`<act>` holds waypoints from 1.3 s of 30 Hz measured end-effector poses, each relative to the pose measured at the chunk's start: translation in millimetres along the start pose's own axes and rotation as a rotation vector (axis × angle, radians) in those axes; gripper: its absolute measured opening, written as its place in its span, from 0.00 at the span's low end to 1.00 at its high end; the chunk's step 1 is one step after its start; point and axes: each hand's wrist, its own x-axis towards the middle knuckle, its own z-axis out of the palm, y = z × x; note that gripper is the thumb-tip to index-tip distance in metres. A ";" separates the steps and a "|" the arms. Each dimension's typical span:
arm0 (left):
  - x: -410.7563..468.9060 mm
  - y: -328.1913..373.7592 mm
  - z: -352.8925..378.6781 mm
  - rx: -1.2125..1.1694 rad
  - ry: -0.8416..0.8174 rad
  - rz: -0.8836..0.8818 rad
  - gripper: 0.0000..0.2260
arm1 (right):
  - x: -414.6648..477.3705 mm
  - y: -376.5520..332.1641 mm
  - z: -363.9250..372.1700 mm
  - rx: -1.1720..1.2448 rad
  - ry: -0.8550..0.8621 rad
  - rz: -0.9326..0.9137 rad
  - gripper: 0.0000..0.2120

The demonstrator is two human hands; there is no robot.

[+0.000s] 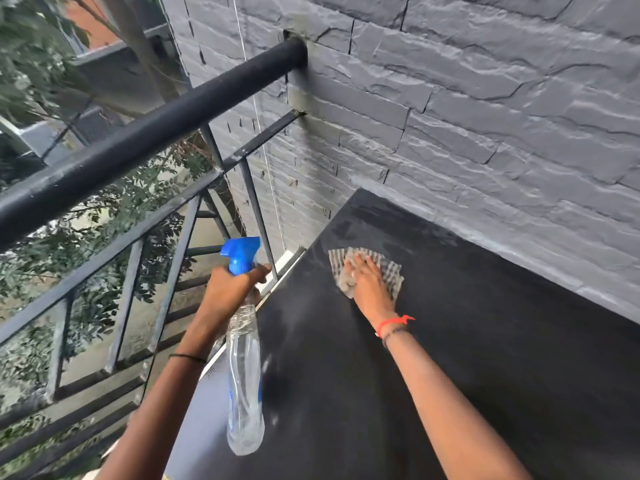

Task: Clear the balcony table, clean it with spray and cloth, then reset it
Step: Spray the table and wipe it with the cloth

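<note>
Your left hand has its grip wrapped round the neck of the clear plastic spray bottle with the blue trigger head, hanging over the left edge of the flat black counter. Your right hand, grip flat with straight fingers, presses the grey checked cloth onto the counter's far-left corner.

Your table is black with pale streaks, and the cloth is checked grey and white. Your bottle is clear with a blue spray head. The wall is grey in a staggered stone pattern, the railing black, and your right wristband red.
</note>
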 end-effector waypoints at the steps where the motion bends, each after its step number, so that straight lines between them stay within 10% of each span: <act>1: 2.0 1.1 1.9 0.003 -0.004 0.001 0.10 | 15.0 -12.8 2.7 -0.026 -0.033 -0.020 0.27; 11: 23.2 23.6 12.8 0.010 -0.073 0.063 0.06 | -74.7 -56.8 35.7 0.021 -0.068 -0.479 0.31; 22: 43.7 28.5 27.1 0.042 -0.108 0.088 0.06 | 14.5 91.7 -35.5 -0.018 0.062 -0.008 0.27; 34: 54.4 30.8 50.5 0.017 -0.118 0.086 0.06 | 7.3 29.1 1.9 0.013 -0.025 -0.285 0.27; 39: 60.4 34.3 64.9 0.051 -0.155 0.101 0.06 | -40.1 107.0 -16.4 0.012 0.033 -0.017 0.35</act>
